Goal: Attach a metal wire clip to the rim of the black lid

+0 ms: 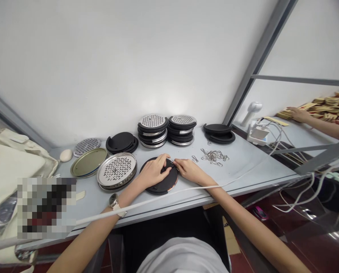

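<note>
A round black disc (164,183) lies on the grey table in front of me, with a coppery strip showing along its lower right edge. My left hand (155,170) rests on its upper part, thumb and fingers apart. At the disc's upper right edge, my right hand (187,169) pinches a small metal clip (172,162), mostly hidden by the fingertips. Several loose metal clips (214,156) are scattered to the right of that hand. Left of the disc sits a round perforated metal plate (116,169) in a rim.
Stacks of perforated discs with black rims (153,131) stand by the wall, with black discs (219,133) to their right. Greenish lids (89,162) lie at left. A white cable (149,203) crosses over my forearms. At far right, another person's hand touches yellowish pieces (325,108).
</note>
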Motion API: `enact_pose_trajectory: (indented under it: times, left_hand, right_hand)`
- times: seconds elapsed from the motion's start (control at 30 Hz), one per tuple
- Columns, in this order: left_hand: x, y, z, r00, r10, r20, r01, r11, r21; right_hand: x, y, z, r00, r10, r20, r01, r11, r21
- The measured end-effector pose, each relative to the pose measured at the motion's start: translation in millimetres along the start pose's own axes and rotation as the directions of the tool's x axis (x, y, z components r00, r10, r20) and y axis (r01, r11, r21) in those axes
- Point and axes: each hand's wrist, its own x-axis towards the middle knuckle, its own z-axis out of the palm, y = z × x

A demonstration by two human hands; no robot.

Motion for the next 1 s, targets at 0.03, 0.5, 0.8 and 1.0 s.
enact_pose_trajectory:
  times: [0.03,0.5,0.8,1.0]
  left_hand:
    - [0.2,0.3,-0.3,1.0,0.0,0.002,0.0,1.0,-0.002]
    - [-0.3,1.3,0.1,1.0,-0.004,-0.01,0.004,1.0,0.02]
    - [-0.3,3.7,-1.0,0.999,0.034,-0.023,-0.033,0.998,0.047]
    - [-1.8,2.3,1.2,0.999,0.008,-0.033,-0.007,0.999,0.044]
  right_hand:
    - [-0.2,-0.4,-0.5,1.0,0.0,-0.001,0.0,1.0,0.0]
    - [-1.3,-1.3,-3.1,1.0,-0.009,0.013,0.009,1.0,0.001]
    - [-4.9,-5.8,-4.9,1.0,0.01,-0.021,-0.008,0.996,0.085]
    - [-6.0,-6.2,-4.6,1.0,0.007,-0.027,-0.005,0.999,0.05]
